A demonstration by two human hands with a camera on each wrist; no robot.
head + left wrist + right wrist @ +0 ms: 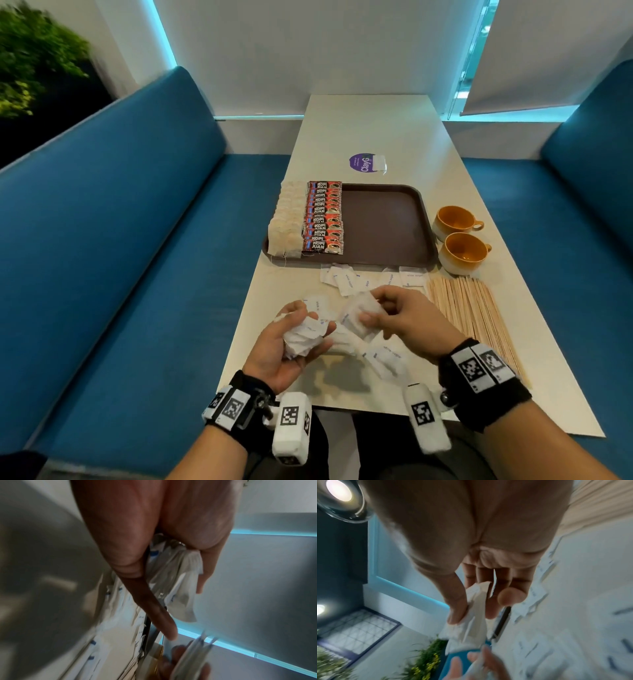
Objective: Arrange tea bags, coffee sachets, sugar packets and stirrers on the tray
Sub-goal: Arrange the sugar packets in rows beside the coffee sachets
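Observation:
My left hand [291, 337] grips a bunch of white sugar packets [305, 337] above the near table; in the left wrist view the sugar packets [173, 577] sit under the palm. My right hand [390, 313] pinches a small stack of sugar packets [359, 317], seen between thumb and fingers as sugar packets [476, 609]. More loose sugar packets [349, 279] lie on the table. The brown tray [387, 226] holds a row of tea bags [286, 222] and a row of red coffee sachets [323, 219] at its left. Wooden stirrers [469, 308] lie to the right.
Two orange-lined cups [459, 236] stand right of the tray. A purple sticker [363, 162] lies beyond it on the white table [370, 123]. Blue benches [137, 240] flank both sides.

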